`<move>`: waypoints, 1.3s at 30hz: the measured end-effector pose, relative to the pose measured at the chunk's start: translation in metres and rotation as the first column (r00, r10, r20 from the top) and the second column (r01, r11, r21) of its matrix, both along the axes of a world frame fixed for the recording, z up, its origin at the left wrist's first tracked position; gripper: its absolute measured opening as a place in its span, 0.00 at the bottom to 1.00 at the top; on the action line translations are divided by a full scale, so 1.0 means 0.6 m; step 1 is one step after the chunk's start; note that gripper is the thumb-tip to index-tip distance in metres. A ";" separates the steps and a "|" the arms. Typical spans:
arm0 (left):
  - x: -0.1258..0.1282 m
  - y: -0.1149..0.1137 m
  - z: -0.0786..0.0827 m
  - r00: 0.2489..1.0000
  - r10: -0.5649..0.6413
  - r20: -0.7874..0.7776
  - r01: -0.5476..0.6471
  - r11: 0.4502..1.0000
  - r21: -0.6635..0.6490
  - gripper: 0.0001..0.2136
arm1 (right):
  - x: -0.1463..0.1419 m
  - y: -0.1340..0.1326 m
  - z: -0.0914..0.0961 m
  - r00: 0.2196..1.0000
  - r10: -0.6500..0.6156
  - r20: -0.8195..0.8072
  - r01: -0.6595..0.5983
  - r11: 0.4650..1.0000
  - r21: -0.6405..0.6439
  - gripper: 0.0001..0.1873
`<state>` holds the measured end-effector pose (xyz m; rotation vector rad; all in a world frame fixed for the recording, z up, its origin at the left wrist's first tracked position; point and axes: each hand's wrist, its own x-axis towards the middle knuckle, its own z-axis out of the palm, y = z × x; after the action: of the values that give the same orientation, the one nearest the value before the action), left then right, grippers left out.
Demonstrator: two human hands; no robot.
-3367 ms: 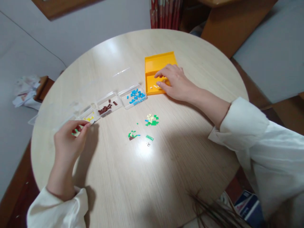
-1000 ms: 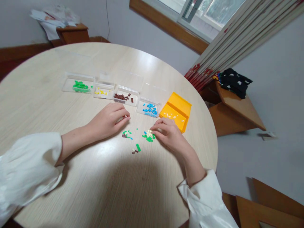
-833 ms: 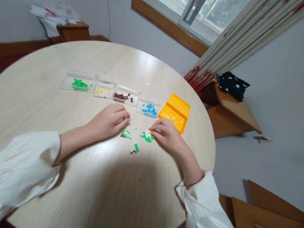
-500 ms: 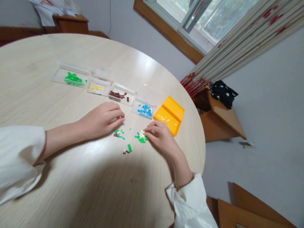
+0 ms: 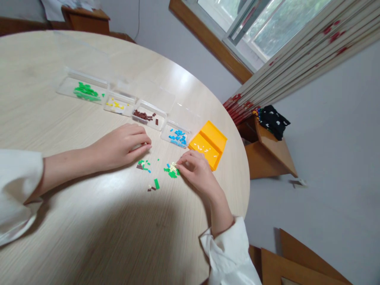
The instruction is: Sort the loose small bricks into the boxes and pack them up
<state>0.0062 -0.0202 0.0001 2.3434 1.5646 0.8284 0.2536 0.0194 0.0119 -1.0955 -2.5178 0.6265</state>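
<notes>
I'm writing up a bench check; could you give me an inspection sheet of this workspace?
Surface: round table with a pale wood-grain top.
Job's things: four rectangular clear plastic trays holding small green pieces, yellow pieces, brown pieces, blue pieces; open orange-yellow plastic box holding small white pieces; left brown-green cluster; right cream-green cluster.
Clutter: flat green rectangular piece, lying loose.
Hands: left hand by the left cluster, contents unclear; right hand, fingertips at the right cluster, grip unclear.
Cables: thin dark cable against the wall.
Surroundings: brown-edged glass window, cream curtain with red marks, black cloth with white patches.
</notes>
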 end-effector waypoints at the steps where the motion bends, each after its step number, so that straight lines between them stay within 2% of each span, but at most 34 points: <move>1: 0.000 0.000 0.000 1.000 0.006 0.004 -0.006 1.000 -0.005 0.14 | 0.000 0.000 0.001 1.000 -0.001 -0.008 0.001 1.000 0.002 0.04; 4: 0.000 0.000 -0.001 1.000 0.015 0.024 -0.015 1.000 -0.016 0.14 | 0.004 0.002 0.006 0.998 -0.043 -0.055 0.046 0.998 0.049 0.04; 7: 0.001 0.001 -0.003 0.998 0.013 0.065 -0.012 1.000 -0.012 0.13 | 0.015 0.007 0.013 0.978 -0.142 -0.153 0.166 0.973 0.160 0.04; 12: 0.000 0.002 -0.005 0.996 -0.002 0.084 0.000 1.000 0.032 0.13 | 0.045 0.025 0.020 0.888 -0.286 -0.359 0.398 0.870 0.291 0.04; 19: 0.000 0.000 -0.005 0.999 -0.023 0.024 0.021 0.997 0.070 0.15 | 0.069 0.041 0.014 0.798 -0.438 -0.414 0.578 0.749 0.323 0.04; 28: -0.004 0.005 -0.014 0.999 -0.047 0.013 0.044 0.982 0.184 0.17 | 0.071 0.044 0.009 0.802 -0.437 -0.406 0.579 0.736 0.352 0.07; 39: -0.003 0.009 -0.019 0.993 -0.027 0.115 0.013 0.993 0.121 0.21 | 0.069 0.044 0.007 0.821 -0.407 -0.401 0.550 0.754 0.360 0.07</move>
<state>0.0044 -0.0146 -0.0112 2.3398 1.4799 1.0622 0.2949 0.0461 0.0162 -1.2761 -1.8553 0.0240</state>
